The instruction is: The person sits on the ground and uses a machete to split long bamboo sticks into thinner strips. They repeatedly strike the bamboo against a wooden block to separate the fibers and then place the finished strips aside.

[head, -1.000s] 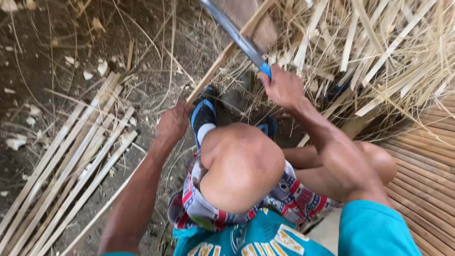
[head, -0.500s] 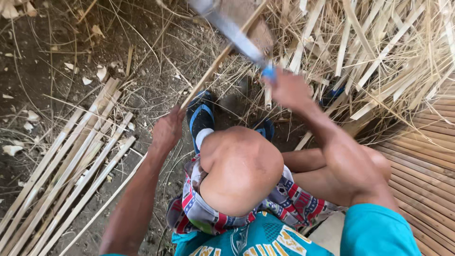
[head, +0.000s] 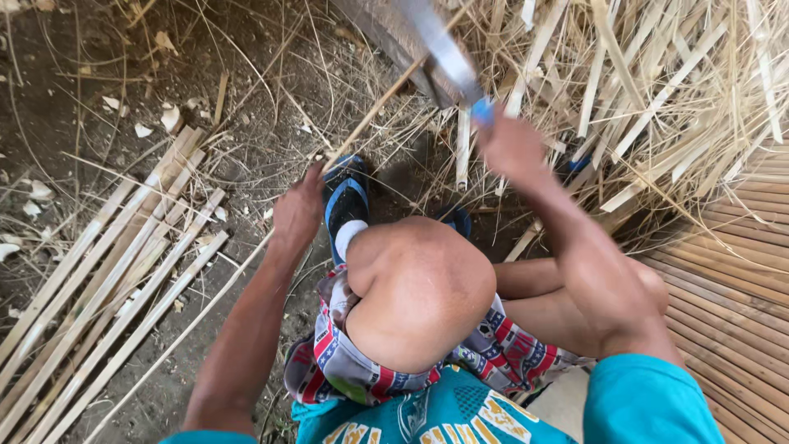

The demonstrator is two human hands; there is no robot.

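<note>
1. Bamboo strip [head: 246, 265] is lying across bare dirt ground [head: 74, 99] outdoors, its long axis running diagonally from lower left up toward the knife [head: 444, 53].
2. Left hand [head: 297, 212] is clamping the strip; right hand [head: 511, 148] is gripping the blue-handled knife, blade pointing up-left.
3. Cut strips [head: 107, 271] are lying left of the knife.

- We see no packages, labels, signs or screens anywhere in this view.
</note>
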